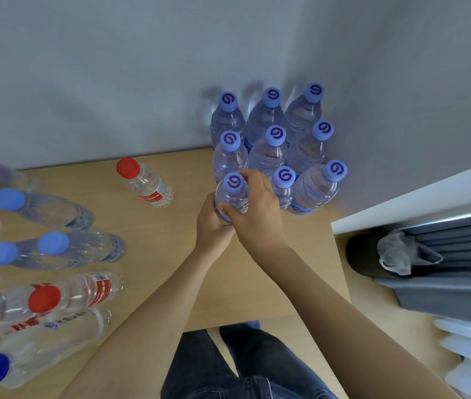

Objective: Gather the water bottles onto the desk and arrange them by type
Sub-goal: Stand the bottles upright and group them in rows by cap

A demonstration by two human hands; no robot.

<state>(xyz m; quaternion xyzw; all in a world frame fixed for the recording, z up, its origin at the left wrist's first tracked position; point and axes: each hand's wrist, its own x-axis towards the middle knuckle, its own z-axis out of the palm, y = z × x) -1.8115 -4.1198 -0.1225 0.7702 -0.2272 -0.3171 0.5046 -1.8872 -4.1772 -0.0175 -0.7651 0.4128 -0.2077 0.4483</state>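
Done: we count eight swirl-cap bottles [274, 136] grouped on counter [188, 180] | Now: left hand [212, 226], right hand [257, 208] both gripping ninth bottle [233, 194] | Left: loose bottles [52, 249] unsorted.

Both forearms [329, 298] bare, no sleeves in view. No rings, watch or bands seen. Legs in dark blue denim jeans [245, 367].

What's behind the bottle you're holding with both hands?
Behind the held bottle stand two more swirl-cap bottles in its column, then the grey wall. The right hand and left hand cover its lower body.
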